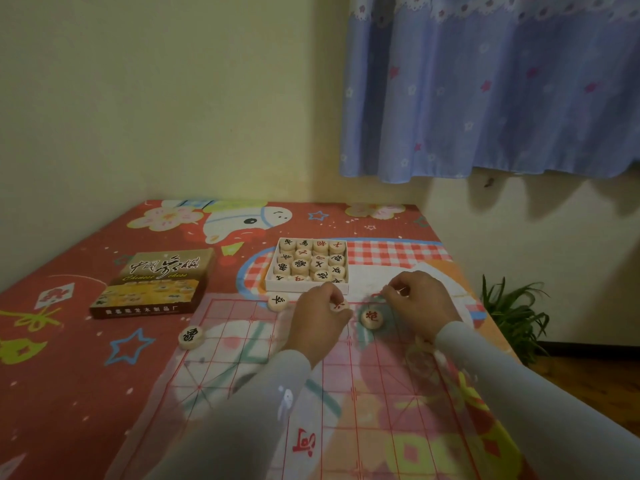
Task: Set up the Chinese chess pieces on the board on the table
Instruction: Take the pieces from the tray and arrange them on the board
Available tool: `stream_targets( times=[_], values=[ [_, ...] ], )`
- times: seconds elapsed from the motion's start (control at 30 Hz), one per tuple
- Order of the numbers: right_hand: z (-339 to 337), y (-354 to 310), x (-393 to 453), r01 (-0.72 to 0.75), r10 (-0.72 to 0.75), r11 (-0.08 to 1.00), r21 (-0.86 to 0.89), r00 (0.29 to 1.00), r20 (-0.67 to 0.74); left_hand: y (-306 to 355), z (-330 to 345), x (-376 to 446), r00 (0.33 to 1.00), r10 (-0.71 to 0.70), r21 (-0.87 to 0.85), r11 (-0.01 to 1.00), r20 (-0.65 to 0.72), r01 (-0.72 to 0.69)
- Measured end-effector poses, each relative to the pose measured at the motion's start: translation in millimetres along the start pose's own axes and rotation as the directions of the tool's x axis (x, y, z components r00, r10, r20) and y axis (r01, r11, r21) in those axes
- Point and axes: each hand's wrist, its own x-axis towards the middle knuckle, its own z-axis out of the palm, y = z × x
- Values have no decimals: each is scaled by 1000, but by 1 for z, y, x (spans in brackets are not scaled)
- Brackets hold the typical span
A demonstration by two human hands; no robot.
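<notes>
Nearest me, the board [346,393] covers the tabletop [69,358], my left hand [320,318] pinching a red piece [339,305] at its far edge, right hand [420,297] curled, contents unclear, the box [308,263] just beyond both.

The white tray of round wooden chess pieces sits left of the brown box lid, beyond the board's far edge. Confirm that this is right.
Not quite. The head view shows the white tray of round wooden chess pieces to the right of the brown box lid, not left. It does sit beyond the far edge of the translucent red-lined board.
</notes>
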Motion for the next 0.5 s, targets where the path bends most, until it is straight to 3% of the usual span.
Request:
stream_targets(
  times=[0.5],
  values=[
    [15, 4, 27, 34, -33, 999, -5, 994, 105, -12, 31, 21, 993, 96, 145, 986, -68, -85]
  ],
)
